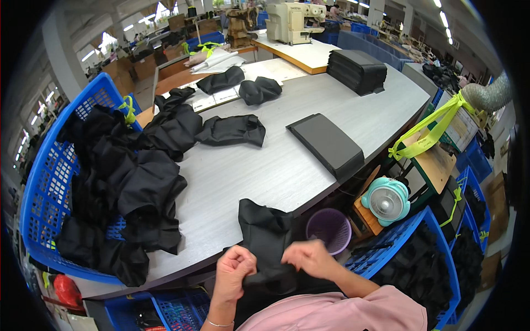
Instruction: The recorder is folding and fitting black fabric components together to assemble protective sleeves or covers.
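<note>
A black sewn fabric piece (266,234) hangs in front of me at the table's near edge, its upper end lying against the tabletop. My left hand (237,270) is closed, with its fingers pinching the lower left side of the piece. At the opposite side, my right hand (313,259) is curled with the fingertips pressed to the fabric's right edge; it is slightly smeared by motion. Folds hide the exact grip of both hands. On the table to the right lies a low stack of flat black panels (327,144).
A blue basket (41,182) heaped with black fabric pieces (149,182) leans over the table's left side. Loose black pieces (232,130) lie beyond. A taller black stack (358,71) and a sewing machine (295,23) stand far off. Right are a purple bin (329,229) and a fan (386,201).
</note>
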### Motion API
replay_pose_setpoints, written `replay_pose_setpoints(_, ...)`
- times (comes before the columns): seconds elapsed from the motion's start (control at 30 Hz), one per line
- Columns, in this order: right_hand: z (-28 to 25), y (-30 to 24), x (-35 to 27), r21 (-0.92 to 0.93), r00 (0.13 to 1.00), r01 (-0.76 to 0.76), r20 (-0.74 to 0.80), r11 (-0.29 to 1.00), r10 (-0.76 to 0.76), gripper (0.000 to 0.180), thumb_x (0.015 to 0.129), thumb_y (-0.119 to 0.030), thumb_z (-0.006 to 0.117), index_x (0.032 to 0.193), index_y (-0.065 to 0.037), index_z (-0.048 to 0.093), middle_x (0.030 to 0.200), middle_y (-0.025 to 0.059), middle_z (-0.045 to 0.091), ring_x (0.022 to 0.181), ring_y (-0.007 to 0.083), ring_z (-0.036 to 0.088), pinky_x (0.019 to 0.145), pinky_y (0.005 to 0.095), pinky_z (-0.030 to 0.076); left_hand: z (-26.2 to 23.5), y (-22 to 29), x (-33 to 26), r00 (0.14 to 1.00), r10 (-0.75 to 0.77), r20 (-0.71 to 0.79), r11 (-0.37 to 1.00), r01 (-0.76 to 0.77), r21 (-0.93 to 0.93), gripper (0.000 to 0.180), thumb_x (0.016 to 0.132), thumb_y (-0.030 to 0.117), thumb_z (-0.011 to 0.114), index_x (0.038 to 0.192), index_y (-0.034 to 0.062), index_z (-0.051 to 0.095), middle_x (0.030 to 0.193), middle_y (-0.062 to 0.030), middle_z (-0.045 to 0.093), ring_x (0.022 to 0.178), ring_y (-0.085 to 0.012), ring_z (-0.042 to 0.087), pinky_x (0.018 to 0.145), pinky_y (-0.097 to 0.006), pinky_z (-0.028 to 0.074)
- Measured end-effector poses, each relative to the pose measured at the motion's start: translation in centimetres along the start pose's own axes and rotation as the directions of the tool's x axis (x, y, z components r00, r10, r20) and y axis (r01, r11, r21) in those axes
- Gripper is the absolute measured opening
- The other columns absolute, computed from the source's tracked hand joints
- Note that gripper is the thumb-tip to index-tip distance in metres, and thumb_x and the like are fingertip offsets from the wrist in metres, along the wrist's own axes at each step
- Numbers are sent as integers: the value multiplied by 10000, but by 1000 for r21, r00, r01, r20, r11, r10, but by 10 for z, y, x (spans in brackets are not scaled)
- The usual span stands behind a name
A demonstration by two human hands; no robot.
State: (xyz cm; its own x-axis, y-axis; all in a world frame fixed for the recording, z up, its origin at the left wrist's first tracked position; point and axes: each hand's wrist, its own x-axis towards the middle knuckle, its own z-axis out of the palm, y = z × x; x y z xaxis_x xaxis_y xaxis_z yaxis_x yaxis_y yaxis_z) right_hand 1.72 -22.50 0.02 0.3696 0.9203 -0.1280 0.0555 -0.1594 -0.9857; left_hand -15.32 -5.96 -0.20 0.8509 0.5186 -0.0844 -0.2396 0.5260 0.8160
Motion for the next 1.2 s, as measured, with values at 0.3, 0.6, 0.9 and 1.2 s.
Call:
replay_pose_setpoints(0.3, 9, 23, -60, 299, 886, -373, 395, 878, 242, 126, 917, -125, 705, 995, -38, 658, 879, -42, 610, 837, 27, 547, 780, 205, 451, 5, -36, -53, 973, -230, 0, 973, 230, 7, 96, 919, 72, 685, 966, 31, 612, 818, -17, 613, 672, -55, 524, 589, -187, 396)
replay_pose_setpoints(0.6, 1, 43, -40, 538, 632, -514, 764, 669, -129, 359, 892, -264, 725, 1088, 0, 583, 960, -2, 608, 874, 63, 544, 809, 215, 434, -58, -13, -67, 670, -411, 619, 900, 407, 157, 343, 766, -50, 796, 1075, -23, 649, 1024, -31, 617, 930, -109, 540, 830, -243, 438)
replay_pose_setpoints(0.9, 25, 73, -43, 481, 306, -701, 870, 527, -386, 494, 828, -89, 778, 1234, 81, 552, 1153, 100, 650, 1051, 167, 621, 924, 271, 481, -60, -25, -72, 710, -213, 671, 934, 349, -73, 396, 682, -114, 806, 1041, -39, 657, 1029, -86, 614, 974, -179, 576, 866, -272, 451)
replay_pose_setpoints(1.2, 32, -14, -32, -141, 827, 260, 543, 955, -146, 188, 823, -153, 794, 887, -15, 684, 788, 120, 662, 685, 253, 629, 635, 341, 489, -1, -15, -51, 995, 54, 81, 929, -79, 360, 235, 710, -141, 732, 820, 28, 611, 899, -18, 580, 818, -97, 542, 715, -229, 433)
